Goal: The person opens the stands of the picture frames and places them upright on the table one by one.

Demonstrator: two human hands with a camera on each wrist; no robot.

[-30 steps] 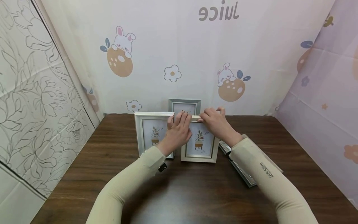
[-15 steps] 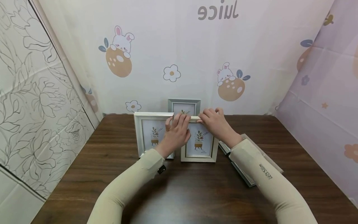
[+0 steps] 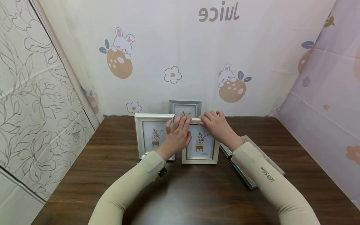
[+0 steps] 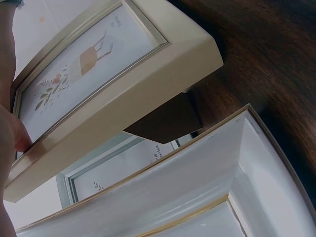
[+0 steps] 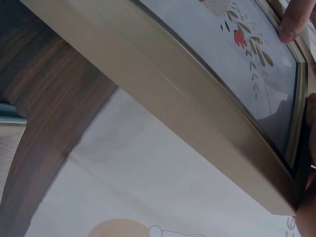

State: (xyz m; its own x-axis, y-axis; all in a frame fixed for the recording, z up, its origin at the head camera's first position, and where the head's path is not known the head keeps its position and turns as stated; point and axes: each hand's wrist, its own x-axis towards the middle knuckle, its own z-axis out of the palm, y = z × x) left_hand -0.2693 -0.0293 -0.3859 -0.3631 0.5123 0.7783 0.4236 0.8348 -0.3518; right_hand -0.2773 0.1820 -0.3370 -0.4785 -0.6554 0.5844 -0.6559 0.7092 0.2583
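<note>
A cream picture frame (image 3: pixel 200 147) with a potted-plant print stands upright on the table, held at its top edge by both hands. My left hand (image 3: pixel 177 134) grips its upper left corner, and a fingertip (image 4: pixel 20 137) lies against its front in the left wrist view. At the upper right corner my right hand (image 3: pixel 216 125) pinches the frame, with the thumb in front. A dark support leg (image 4: pixel 170 118) sticks out behind it. Just left stands a white picture frame (image 3: pixel 139 137), partly covered by my left hand. Behind both rises a grey picture frame (image 3: pixel 185 102), its lower part hidden.
Under my right forearm, a dark grey frame (image 3: pixel 247 179) and a flat beige piece (image 3: pixel 265 155) lie on the brown wooden table (image 3: pixel 185 200). A printed curtain (image 3: pixel 174 40) hangs directly behind the table, and more printed cloth (image 3: pixel 332 103) flanks the right side.
</note>
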